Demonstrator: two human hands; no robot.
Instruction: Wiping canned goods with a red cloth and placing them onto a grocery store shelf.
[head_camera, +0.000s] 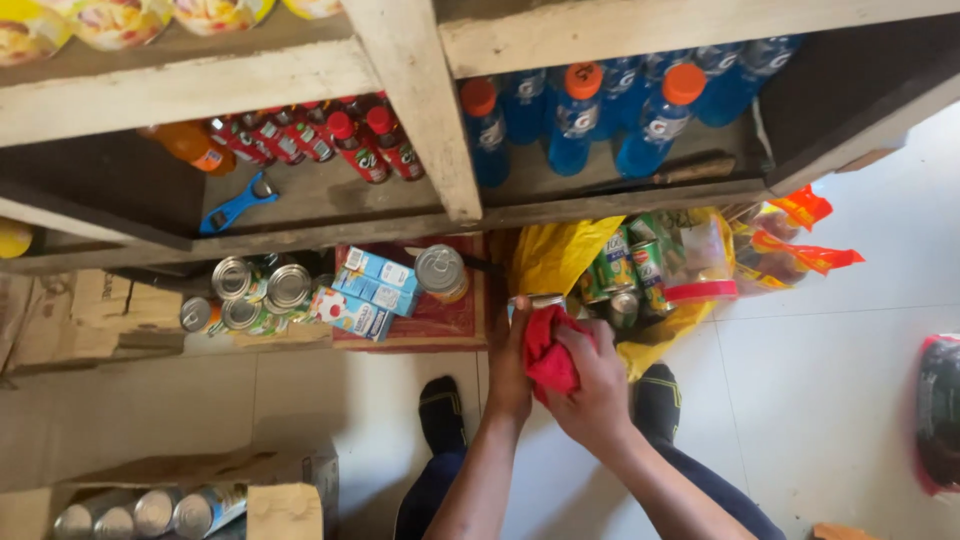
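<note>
My left hand (509, 365) grips a small tin can (537, 302), of which only the silver top rim shows above my fingers. My right hand (592, 385) presses a red cloth (548, 352) against the can's side. Both hands are held just above the floor, in front of a yellow plastic bag (560, 255) filled with several green-labelled cans (630, 270). My two feet in dark socks stand below my hands.
A wooden shelf (420, 120) holds red-capped bottles (350, 140), blue drink bottles (600, 110) and a blue opener (235, 205). On the bottom level lie several tins (255, 295), small cartons (365, 290) and one upright can (441, 272). A cardboard box of cans (170, 505) sits at lower left.
</note>
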